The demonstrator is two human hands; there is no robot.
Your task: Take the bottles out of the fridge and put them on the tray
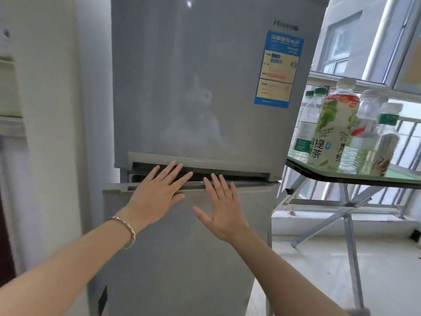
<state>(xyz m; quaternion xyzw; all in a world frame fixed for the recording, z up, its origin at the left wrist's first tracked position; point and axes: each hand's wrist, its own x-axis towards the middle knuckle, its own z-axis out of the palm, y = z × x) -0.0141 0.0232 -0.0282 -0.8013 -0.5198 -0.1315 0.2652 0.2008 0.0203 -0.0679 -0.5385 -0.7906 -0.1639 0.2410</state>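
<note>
A grey two-door fridge (pixel 205 92) fills the middle of the head view. Its upper door looks shut; the lower door (pixel 182 247) stands slightly out at its top edge. My left hand (pixel 157 192), with a silver bracelet on the wrist, lies flat with spread fingers on the lower door's top edge, fingertips over the dark gap between the doors. My right hand (pixel 222 208) presses flat on the lower door just to the right. Neither hand holds anything. Several bottles stand on a green tray (pixel 401 176) at the right, among them a large green tea bottle (pixel 330 133).
The tray rests on a folding table with metal legs (pixel 348 215) right of the fridge, in front of a barred window (pixel 407 142). A white wall (pixel 57 133) runs close along the fridge's left side. Pale floor (pixel 376 270) lies under the table.
</note>
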